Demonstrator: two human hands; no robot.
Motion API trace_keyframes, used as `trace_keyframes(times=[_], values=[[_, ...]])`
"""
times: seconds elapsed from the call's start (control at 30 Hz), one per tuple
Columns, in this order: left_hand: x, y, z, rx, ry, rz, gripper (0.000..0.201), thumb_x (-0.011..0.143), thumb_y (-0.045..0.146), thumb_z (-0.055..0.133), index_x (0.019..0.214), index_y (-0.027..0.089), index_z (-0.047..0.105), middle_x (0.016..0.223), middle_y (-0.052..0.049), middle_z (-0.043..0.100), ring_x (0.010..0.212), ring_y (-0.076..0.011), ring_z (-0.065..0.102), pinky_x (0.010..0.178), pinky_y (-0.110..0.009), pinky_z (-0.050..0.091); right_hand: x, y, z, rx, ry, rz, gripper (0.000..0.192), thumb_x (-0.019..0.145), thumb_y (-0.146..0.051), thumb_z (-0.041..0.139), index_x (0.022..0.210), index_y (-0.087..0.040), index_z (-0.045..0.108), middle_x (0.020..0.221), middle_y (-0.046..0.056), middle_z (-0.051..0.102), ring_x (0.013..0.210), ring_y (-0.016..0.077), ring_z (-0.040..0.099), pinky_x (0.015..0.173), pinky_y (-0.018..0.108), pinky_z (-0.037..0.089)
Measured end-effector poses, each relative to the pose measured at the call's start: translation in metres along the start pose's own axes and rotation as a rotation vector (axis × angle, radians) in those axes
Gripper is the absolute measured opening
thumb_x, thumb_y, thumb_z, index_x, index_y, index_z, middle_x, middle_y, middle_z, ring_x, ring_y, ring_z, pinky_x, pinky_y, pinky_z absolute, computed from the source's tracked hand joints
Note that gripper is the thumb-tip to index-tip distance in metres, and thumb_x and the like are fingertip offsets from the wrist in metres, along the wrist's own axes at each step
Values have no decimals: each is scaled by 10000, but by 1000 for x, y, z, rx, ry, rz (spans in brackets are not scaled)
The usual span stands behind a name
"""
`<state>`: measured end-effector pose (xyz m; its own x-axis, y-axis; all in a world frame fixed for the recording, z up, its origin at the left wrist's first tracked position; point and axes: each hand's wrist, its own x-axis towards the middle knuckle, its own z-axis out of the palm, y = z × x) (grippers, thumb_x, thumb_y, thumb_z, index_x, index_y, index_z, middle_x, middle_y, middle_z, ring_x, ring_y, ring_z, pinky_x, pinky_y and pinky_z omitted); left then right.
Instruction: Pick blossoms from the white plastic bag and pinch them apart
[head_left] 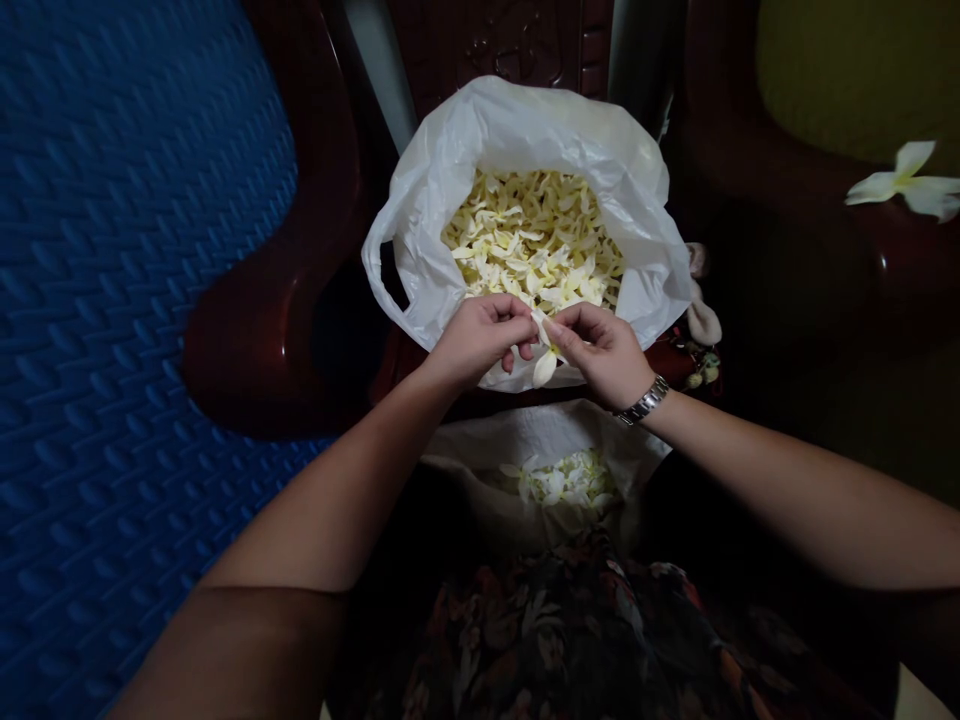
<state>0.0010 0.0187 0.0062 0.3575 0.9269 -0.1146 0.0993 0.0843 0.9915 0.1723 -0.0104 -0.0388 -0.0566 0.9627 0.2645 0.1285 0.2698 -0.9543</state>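
Both of my hands meet over the near rim of a white plastic bag full of pale yellow-white flowers. Between them is one white flower with a yellow centre, its petals hanging down. My right hand, with a metal watch band at the wrist, pinches it between thumb and fingers. My left hand is closed, its thumb and fingertips pressed together at the flower's upper left side. Lower down, a second white bag lies open near my lap with more white flowers in it.
The full bag rests on a dark red carved wooden chair. A curved wooden armrest borders a blue textured mat at left. One loose flower lies on the right armrest. Small trinkets sit beside the bag.
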Motion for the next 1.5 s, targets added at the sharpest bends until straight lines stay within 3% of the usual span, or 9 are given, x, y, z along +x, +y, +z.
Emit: trace_keyframes(times=[0.2,0.37,0.57,0.83,1.07,1.5], values=[[2,-3,-1,-104,-38,5,68,717,125,619,656,140,595,543,11,632,440,-68,559,390,-163,406,2,-1,5,458,-26,333,486,583,-551,916,772,-211,624,686,-39,607,594,106,512,563,257,433],[4,-5,0,-138,-39,-12,66,742,160,646,719,140,588,564,14,637,467,-80,599,432,-174,469,2,-5,4,605,-28,494,488,526,-474,963,775,-209,638,736,-42,615,632,96,534,573,232,442],[1,-3,4,-133,61,141,217,717,85,696,769,175,505,616,61,605,507,-68,626,496,-169,518,2,-4,6,581,13,432,484,546,-473,960,767,-216,615,724,-54,599,645,96,523,603,239,460],[0,-3,5,-102,84,111,83,732,66,657,798,115,667,618,24,649,541,-75,640,574,-192,547,4,4,8,406,99,203,516,578,-577,911,786,-220,602,694,-53,598,629,106,537,604,262,497],[-2,-3,4,-46,59,137,84,713,118,724,795,116,742,650,9,685,586,-80,639,638,-214,551,4,0,8,373,59,174,531,632,-621,859,845,-248,548,661,-68,560,584,112,533,555,271,505],[-4,2,-4,245,2,373,107,782,232,737,800,148,801,832,-62,761,755,-144,687,745,-263,557,3,1,7,383,52,180,502,658,-599,850,878,-249,565,762,-41,609,687,130,594,564,267,520]])
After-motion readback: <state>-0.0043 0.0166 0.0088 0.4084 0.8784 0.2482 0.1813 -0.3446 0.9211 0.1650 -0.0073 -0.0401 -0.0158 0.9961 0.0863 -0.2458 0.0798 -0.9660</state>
